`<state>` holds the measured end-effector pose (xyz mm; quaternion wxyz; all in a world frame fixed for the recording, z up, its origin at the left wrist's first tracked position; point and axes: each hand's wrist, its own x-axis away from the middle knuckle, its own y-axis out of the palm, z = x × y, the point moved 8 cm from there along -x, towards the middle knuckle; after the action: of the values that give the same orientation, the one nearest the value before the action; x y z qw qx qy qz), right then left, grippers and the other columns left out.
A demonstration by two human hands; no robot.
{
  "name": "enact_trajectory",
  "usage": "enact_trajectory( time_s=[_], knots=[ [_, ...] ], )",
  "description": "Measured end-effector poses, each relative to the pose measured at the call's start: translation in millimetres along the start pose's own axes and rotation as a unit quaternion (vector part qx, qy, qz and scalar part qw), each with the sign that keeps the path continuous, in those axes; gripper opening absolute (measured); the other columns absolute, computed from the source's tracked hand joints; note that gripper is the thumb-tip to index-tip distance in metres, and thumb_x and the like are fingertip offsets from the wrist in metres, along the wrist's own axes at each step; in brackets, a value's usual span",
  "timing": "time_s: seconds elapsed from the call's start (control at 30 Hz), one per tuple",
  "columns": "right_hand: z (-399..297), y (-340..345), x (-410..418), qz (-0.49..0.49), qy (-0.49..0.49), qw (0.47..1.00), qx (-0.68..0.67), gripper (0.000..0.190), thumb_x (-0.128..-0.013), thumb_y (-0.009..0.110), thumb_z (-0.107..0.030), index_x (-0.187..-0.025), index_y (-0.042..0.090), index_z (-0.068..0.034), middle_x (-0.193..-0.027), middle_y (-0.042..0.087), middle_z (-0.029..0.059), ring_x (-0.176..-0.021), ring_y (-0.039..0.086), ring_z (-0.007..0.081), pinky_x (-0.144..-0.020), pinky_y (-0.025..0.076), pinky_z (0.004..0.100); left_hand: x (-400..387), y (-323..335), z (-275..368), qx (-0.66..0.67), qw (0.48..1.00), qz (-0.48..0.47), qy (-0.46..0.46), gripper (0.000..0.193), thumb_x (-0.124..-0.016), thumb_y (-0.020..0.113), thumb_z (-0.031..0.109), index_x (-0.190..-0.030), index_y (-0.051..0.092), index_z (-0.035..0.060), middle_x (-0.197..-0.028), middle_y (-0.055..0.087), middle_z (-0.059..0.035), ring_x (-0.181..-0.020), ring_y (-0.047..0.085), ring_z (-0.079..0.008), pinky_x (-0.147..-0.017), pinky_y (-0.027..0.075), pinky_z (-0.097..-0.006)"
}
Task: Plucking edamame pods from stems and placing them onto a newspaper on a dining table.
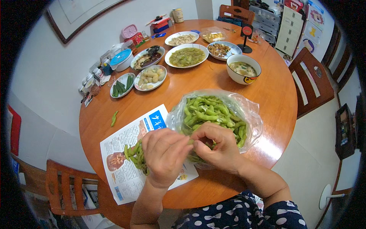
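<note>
My left hand [165, 154] and my right hand [216, 144] meet at the fingertips above the table. Pinched between them is a small green soybean pod [191, 141], mostly covered by the fingers. Just beyond my right hand, a clear plastic bag [251, 114] stands with its mouth wide, full of green soybean pods [211, 111]. Under my left hand lies a printed newspaper sheet [128, 186]. A small heap of pods [138, 157] rests on that paper, partly hidden by my left hand.
One loose pod [114, 118] lies on the round wooden table [200, 80]. Farther back stand a soup bowl [243, 70], a plate of cooked greens [187, 55], an okra plate [123, 86] and several other dishes. Wooden chairs [311, 83] surround the table. Jars [91, 81] line its left edge.
</note>
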<state>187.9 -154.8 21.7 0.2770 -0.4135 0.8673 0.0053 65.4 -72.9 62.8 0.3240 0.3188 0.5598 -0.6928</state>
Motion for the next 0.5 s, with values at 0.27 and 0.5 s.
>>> enact_trajectory(
  time_s=[0.27,0.5],
  knots=[
    [7,1,3,0.025,0.053,0.998,-0.039,0.007,-0.085,0.069,-0.002,-0.091,0.069,0.001,-0.086,0.069,0.0131,-0.08,0.068,0.0226,-0.072,0.054,0.0332,-1,-1,3,-0.016,1.0,0.003,-0.007,0.023,-0.069,0.086,0.01,-0.09,0.075,0.0079,-0.091,0.071,-0.0046,-0.093,0.067,-0.028,-0.092,0.047,-0.0447],
    [24,4,7,0.016,0.127,0.986,-0.111,0.009,-0.088,0.069,-0.006,-0.093,0.07,0.002,-0.087,0.07,0.01,-0.082,0.066,0.0157,-0.073,0.053,0.0306,0,-1,5,-0.022,1.0,0.008,-0.014,0.021,-0.071,0.086,0.012,-0.089,0.075,0.0079,-0.09,0.071,-0.0043,-0.093,0.067,-0.0275,-0.096,0.045,-0.0467]
  ],
)
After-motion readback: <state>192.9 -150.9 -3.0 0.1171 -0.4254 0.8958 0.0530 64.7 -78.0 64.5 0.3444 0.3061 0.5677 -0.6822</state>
